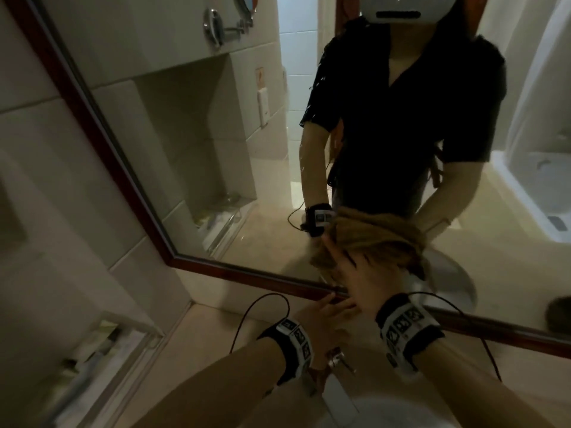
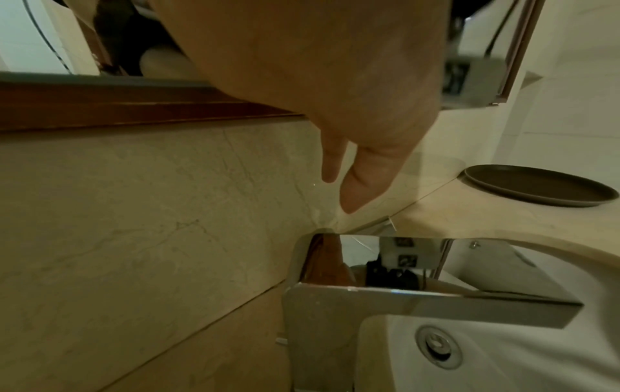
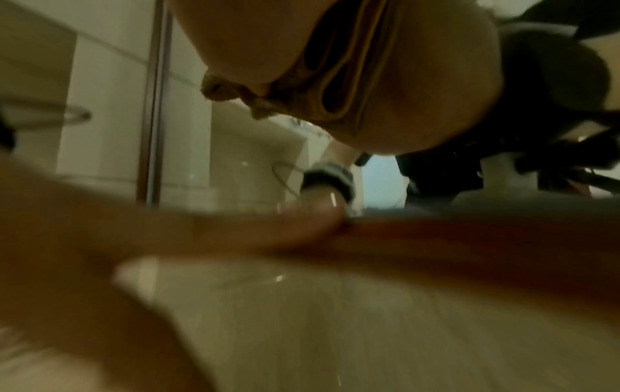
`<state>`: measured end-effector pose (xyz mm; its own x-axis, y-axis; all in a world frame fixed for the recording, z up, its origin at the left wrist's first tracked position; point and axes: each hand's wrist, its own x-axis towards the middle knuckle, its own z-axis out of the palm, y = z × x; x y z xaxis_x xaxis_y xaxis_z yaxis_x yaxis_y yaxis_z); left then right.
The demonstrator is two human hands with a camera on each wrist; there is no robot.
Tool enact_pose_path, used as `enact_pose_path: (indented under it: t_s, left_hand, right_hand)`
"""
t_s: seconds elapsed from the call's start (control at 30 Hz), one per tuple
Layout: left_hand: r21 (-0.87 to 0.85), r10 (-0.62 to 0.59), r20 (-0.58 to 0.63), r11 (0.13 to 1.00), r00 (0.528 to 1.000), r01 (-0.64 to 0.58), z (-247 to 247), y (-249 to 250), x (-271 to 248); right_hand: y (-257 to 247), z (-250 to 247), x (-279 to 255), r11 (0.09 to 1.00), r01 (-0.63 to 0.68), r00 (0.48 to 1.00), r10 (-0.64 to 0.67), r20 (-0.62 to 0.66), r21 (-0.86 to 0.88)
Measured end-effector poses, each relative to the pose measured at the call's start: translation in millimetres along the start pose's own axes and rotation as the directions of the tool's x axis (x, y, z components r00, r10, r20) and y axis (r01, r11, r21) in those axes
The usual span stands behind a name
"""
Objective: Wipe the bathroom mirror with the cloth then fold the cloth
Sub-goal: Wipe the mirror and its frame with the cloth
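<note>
The bathroom mirror (image 1: 216, 134) has a dark wooden frame (image 1: 247, 274). A yellow-brown cloth (image 1: 380, 239) is bunched against the glass just above the lower frame. My right hand (image 1: 361, 273) presses on it with its fingers spread flat. In the right wrist view the cloth (image 3: 335, 66) shows in folds under my palm. My left hand (image 1: 324, 313) is lower and to the left, holding nothing, its straight fingers touching the lower frame. In the left wrist view its fingers (image 2: 355, 185) point down past the frame (image 2: 100, 111). The glass reflects a person in a dark shirt.
A chrome faucet (image 2: 402, 299) stands right below my hands, over a white sink (image 2: 503, 358). A dark round plate (image 2: 536, 188) lies on the beige counter (image 1: 200, 335). A tray of toiletries (image 1: 102, 350) sits at the left wall. Cables hang from both wristbands.
</note>
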<state>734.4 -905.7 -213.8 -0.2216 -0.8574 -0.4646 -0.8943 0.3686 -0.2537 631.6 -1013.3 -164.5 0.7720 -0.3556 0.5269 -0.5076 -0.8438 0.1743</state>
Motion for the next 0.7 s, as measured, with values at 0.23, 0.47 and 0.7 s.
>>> enact_pose_path:
  t_s: [0.23,0.47,0.7]
  left_hand:
    - [-0.022,-0.061,-0.077,0.998,0.995,0.06,13.5,-16.0,-32.2]
    - [-0.162,-0.034,-0.043,0.986,0.998,0.027,28.7,-40.3,-59.5]
    - [-0.384,-0.15,-0.044,0.915,0.988,0.122,41.9,-55.7,-49.7]
  right_hand:
    - [7.8,-12.6,5.0,0.993,0.122,0.99,-0.122,0.07,0.005]
    - [-12.3,-97.4,101.1,0.978,-0.17,0.94,0.125,-0.318,-0.118]
    - [-59.3,-17.6,32.4,0.998,0.06,0.943,-0.052,0.33,-0.012]
